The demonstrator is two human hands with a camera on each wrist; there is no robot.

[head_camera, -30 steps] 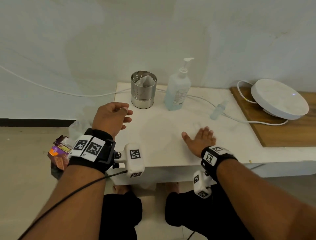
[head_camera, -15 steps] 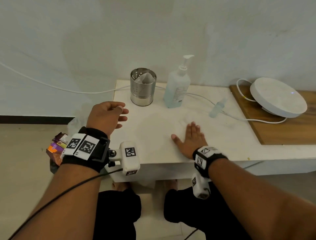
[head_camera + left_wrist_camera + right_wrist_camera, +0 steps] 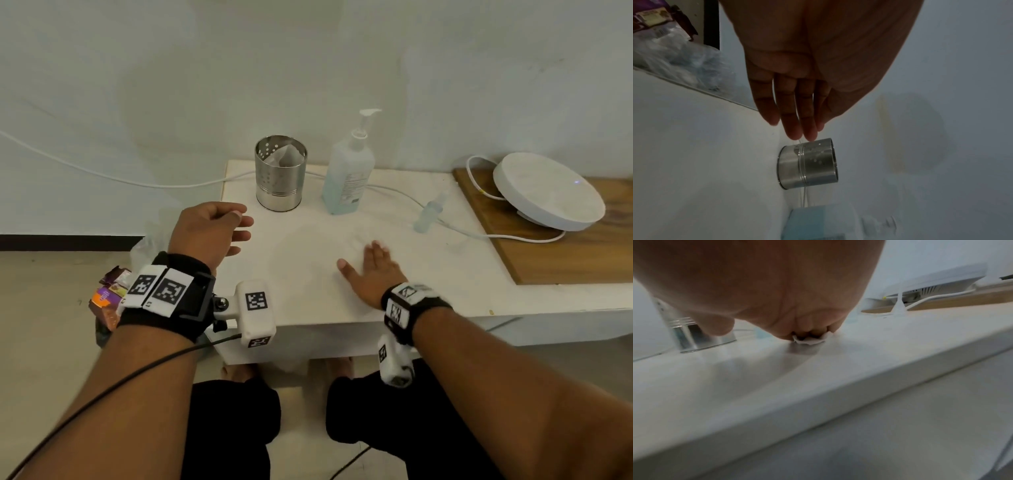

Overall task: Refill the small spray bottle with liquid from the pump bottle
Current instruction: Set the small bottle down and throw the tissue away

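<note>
The pump bottle (image 3: 347,171), pale blue with a white pump, stands at the back of the white table (image 3: 445,294). The small clear spray bottle (image 3: 428,216) stands to its right, by the white cable. My right hand (image 3: 371,270) lies flat on the table in front of both bottles, and the right wrist view shows it pressing a crumpled white tissue (image 3: 809,340) against the surface. My left hand (image 3: 212,229) hovers over the table's left edge, fingers relaxed and holding nothing. In the left wrist view my left fingers (image 3: 797,113) point toward the steel cup, with the pump bottle (image 3: 818,222) beyond it.
A perforated steel cup (image 3: 280,174) with paper inside stands left of the pump bottle. A round white device (image 3: 548,190) sits on a wooden board (image 3: 565,260) at the right, its cable (image 3: 387,188) running behind the bottles. A bag of wrappers (image 3: 109,298) lies on the floor at the left.
My right hand has slid a little to the left across the table top, staying flat. The left hand has barely moved.
</note>
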